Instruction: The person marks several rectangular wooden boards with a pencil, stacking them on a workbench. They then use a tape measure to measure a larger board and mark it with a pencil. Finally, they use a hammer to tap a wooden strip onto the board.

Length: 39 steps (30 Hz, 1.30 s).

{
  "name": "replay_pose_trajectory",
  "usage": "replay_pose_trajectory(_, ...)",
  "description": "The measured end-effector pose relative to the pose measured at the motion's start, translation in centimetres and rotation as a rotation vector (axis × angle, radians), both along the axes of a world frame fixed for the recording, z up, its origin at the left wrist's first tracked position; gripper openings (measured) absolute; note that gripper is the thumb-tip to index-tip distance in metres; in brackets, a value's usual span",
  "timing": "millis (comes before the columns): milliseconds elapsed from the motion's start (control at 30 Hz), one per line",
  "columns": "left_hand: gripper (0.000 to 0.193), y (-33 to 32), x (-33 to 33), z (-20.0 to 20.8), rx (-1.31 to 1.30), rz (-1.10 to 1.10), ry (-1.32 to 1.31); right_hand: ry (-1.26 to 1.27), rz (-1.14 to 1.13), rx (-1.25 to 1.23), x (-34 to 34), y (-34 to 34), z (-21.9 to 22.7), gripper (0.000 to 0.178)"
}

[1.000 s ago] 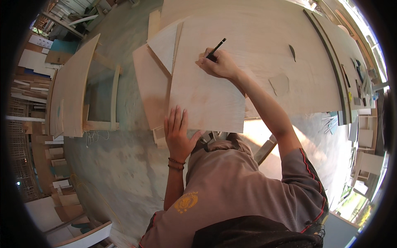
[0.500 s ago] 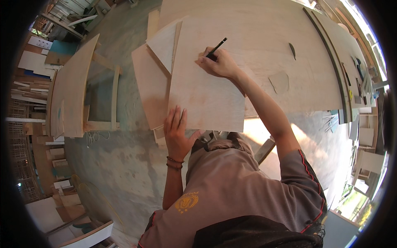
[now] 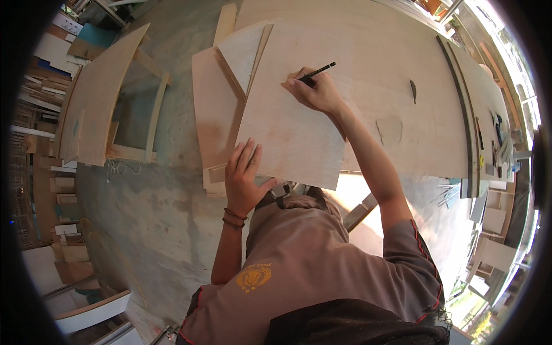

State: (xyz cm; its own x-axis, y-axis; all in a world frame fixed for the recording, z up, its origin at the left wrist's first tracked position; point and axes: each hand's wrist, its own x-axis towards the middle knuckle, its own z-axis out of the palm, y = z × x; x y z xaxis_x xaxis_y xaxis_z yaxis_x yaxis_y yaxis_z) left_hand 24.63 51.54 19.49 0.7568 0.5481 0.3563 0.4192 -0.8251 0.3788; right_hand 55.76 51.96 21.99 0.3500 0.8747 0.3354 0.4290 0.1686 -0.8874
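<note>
A pale plywood panel (image 3: 296,135) lies in front of me, its near edge by my waist. My right hand (image 3: 322,96) rests on its upper part, closed around a dark pencil (image 3: 324,69) whose back end points up to the right. The pencil's tip is hidden by the fingers. At the panel's near left corner lies my left hand (image 3: 242,183), fingers stretched over the surface and thumb spread along the near edge. Partly under the panel's left side are a whitish angled board (image 3: 241,50) and a browner board (image 3: 214,118).
Beneath is a large plywood sheet (image 3: 374,52) bearing a dark curved strip (image 3: 413,92) and a thin offcut (image 3: 390,131). Long dark rails (image 3: 458,98) run along its right, with hand tools (image 3: 498,129) beyond. A wooden frame table (image 3: 100,100) stands left across the concrete floor (image 3: 167,213).
The view has shifted and turned slightly. The pencil leans lower to the right than before, still in my right hand. My left hand remains at the panel's near left corner.
</note>
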Motion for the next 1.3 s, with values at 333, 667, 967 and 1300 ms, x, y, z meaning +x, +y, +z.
replay_pose_trajectory(333,0.087,0.1,0.0,-0.2,-0.028,-0.011,-0.004,0.099,0.001,0.022,0.9,0.3,-2.1,0.02)
replay_pose_trajectory(667,0.087,0.2,-0.1,0.0,-0.016,-0.01,-0.02,0.035,-0.14,-0.006,0.4,0.2,-1.0,0.02)
replay_pose_trajectory(967,0.086,0.2,-0.1,0.0,-0.051,-0.038,-0.026,0.042,-0.018,0.049,-0.2,2.2,-1.1,0.017)
replay_pose_trajectory(1300,0.069,1.4,0.5,-1.7,-0.341,0.371,-0.341,0.134,-0.082,-0.07,1.8,1.7,-1.6,0.021)
